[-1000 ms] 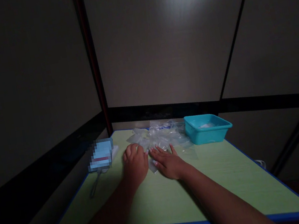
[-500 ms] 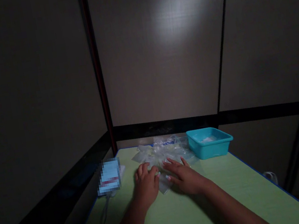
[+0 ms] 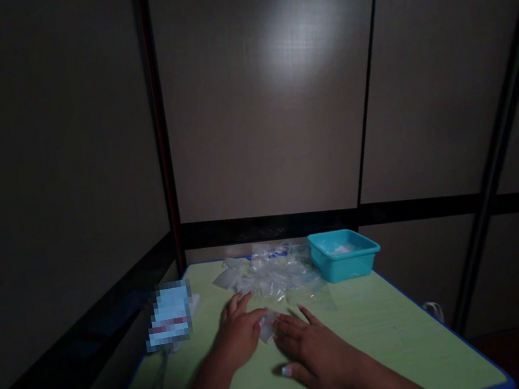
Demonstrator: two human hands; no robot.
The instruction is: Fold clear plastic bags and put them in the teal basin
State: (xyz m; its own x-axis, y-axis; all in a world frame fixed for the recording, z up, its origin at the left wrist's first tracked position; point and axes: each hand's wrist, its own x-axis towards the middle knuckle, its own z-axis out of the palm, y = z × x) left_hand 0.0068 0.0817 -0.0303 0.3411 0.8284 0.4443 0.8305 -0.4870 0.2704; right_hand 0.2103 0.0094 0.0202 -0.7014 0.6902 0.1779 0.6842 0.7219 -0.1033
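A small clear plastic bag [image 3: 267,330] lies on the light green table between my two hands. My left hand [image 3: 237,336] pinches its left edge with thumb and index finger, the other fingers bent above the table. On the bag's right edge rest the fingertips of my right hand [image 3: 315,351], which is open with its thumb held apart. Just beyond my fingers spreads a loose pile of clear plastic bags [image 3: 273,275], crumpled and overlapping.
A turquoise plastic basin [image 3: 348,266] with something whitish inside stands at the far right of the table [image 3: 394,344]. On the left edge sits a blurred-out blue item [image 3: 168,316] with a strap [image 3: 157,381]. Dark panelled walls rise behind and to the left.
My right hand has drawn back toward me, its thumb now spread. The small bag lies apart from the pile, between my hands. The camera view has turned slightly right.
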